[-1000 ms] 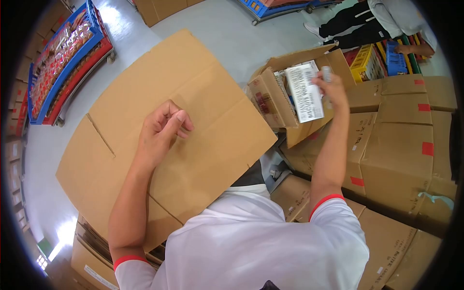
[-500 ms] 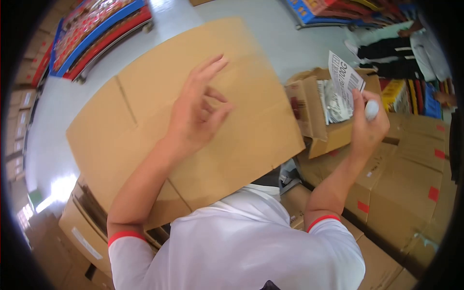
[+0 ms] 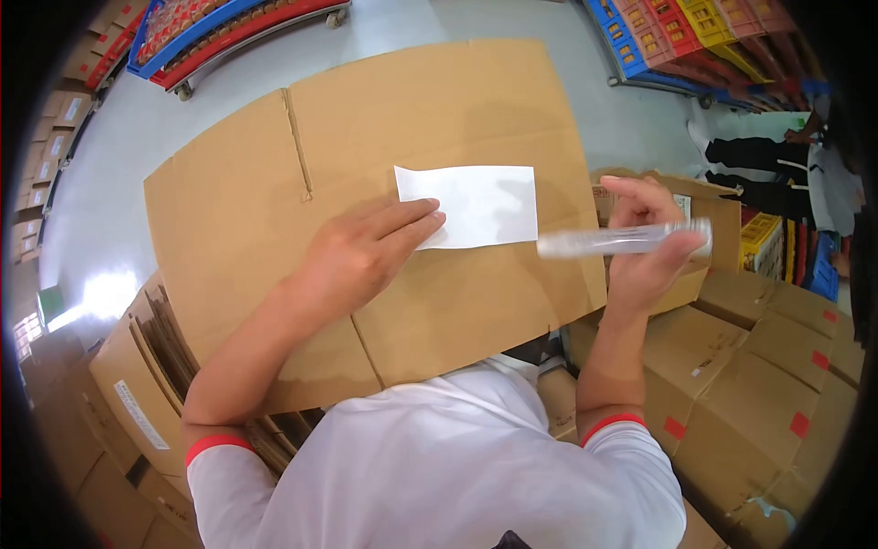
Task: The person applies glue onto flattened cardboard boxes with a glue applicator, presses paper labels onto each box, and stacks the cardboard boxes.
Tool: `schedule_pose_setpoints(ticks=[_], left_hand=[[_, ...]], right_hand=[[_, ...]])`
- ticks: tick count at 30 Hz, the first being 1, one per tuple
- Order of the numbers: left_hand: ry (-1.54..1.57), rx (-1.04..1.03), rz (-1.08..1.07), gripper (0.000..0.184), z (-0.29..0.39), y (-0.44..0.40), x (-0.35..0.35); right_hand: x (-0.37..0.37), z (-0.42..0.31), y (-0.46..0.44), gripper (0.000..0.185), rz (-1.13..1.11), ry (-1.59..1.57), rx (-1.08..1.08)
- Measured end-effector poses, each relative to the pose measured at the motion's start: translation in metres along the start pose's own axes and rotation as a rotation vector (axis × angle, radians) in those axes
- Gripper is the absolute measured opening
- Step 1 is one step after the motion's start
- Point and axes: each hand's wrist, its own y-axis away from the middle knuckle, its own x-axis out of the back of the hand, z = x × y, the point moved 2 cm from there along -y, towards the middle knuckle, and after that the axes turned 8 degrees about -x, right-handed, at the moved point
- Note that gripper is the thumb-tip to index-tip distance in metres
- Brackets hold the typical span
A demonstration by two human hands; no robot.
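On the flat brown cardboard sheet (image 3: 439, 110) lies a paper label (image 3: 485, 206), its blank white side up and its upper left corner slightly lifted. The outstretched fingers of my left hand (image 3: 361, 252) rest on the label's left part; that thumb is hidden. To the right of the label, my right hand (image 3: 645, 247) is closed around a translucent whitish tube (image 3: 604, 242). The tube points left, its tip close to the label's lower right corner, and is somewhat blurred.
An open carton (image 3: 722, 215) stands behind my right hand, with stacked cartons (image 3: 759, 366) nearer on the right. Folded cardboard (image 3: 137, 393) leans at the left. Crate stacks (image 3: 640, 32) and a wheeled rack (image 3: 247, 46) stand farther off. Another person's legs (image 3: 759, 165) show at right.
The printed label has passed from my right hand onto the cardboard, blank side up. My left hand has come down onto it. The tube in my right hand has swung to point left.
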Motion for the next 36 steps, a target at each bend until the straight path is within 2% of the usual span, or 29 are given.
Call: schedule_pose_setpoints(ticks=[2,3,4,6,8,9,10,13,14,16,18,19,21,23,27,29,30,32,33,35,36], left_hand=[[-0.032,0.01,0.016,0.047,0.004,-0.003,-0.003],[-0.061,0.019,0.021,0.046,0.007,-0.004,-0.004],[-0.062,0.019,0.021,0.046,0.012,-0.006,-0.004],[-0.153,0.026,-0.09,0.045,0.019,-0.009,-0.004],[-0.197,0.008,-0.11,0.044,0.019,-0.009,-0.006],[-0.242,-0.015,-0.124,0.044,0.019,-0.009,-0.008],[-0.244,-0.012,-0.125,0.044,0.019,-0.009,-0.008],[-0.269,0.077,-0.145,0.046,0.022,-0.012,-0.005],[-0.281,0.166,-0.176,0.049,0.025,-0.012,0.001],[-0.289,0.258,-0.214,0.052,0.032,-0.01,0.002],[-0.189,0.094,-0.257,0.063,0.049,-0.013,-0.012],[-0.194,0.108,-0.252,0.063,0.057,-0.017,-0.019],[-0.225,-0.008,-0.449,0.077,0.072,-0.025,-0.038],[-0.237,0.008,-0.436,0.08,0.074,-0.025,-0.051],[-0.273,-0.009,-0.41,0.084,0.072,-0.017,-0.061],[-0.267,-0.014,-0.4,0.084,0.07,-0.015,-0.061],[-0.266,-0.031,-0.387,0.084,0.07,-0.015,-0.061],[-0.265,-0.035,-0.391,0.081,0.07,-0.014,-0.063],[-0.267,-0.05,-0.396,0.079,0.071,-0.013,-0.064],[-0.249,-0.045,-0.375,0.076,0.071,-0.009,-0.07],[-0.234,-0.041,-0.356,0.073,0.07,-0.008,-0.071]], right_hand=[[0.004,0.021,-0.01,0.094,-0.101,-0.484,-0.416],[-0.01,0.022,-0.016,0.094,-0.102,-0.483,-0.415],[-0.033,0.023,-0.022,0.092,0.058,-0.601,-0.554],[-0.068,0.03,-0.029,0.09,0.221,-0.722,-0.693],[-0.094,0.041,-0.026,0.08,0.021,-0.773,-0.626],[-0.1,0.045,-0.023,0.08,0.018,-0.777,-0.629],[-0.105,0.048,-0.02,0.07,-0.033,-0.754,-0.58],[-0.112,0.045,-0.02,0.052,-0.086,-0.672,-0.526],[-0.113,0.044,-0.021,0.046,-0.08,-0.613,-0.516],[-0.111,0.055,-0.022,0.042,-0.078,-0.629,-0.524],[-0.111,0.062,-0.02,0.038,-0.094,-0.647,-0.532],[-0.111,0.063,-0.021,0.037,-0.082,-0.736,-0.541],[-0.11,0.064,-0.023,0.035,-0.087,-0.825,-0.544],[-0.106,0.064,-0.024,0.033,-0.101,-0.938,-0.573],[-0.097,0.057,-0.023,0.035,-0.085,-0.966,-0.604],[-0.09,0.04,-0.019,0.029,-0.18,-0.639,-0.527],[-0.09,0.024,-0.016,0.029,-0.191,-0.639,-0.534],[-0.091,-0.012,-0.008,0.022,-0.362,-0.328,-0.462],[-0.089,-0.021,-0.008,0.022,-0.366,-0.327,-0.464],[-0.091,-0.034,-0.006,0.02,-0.578,-0.142,-0.34],[-0.092,-0.035,-0.006,0.02,-0.584,-0.139,-0.339]])
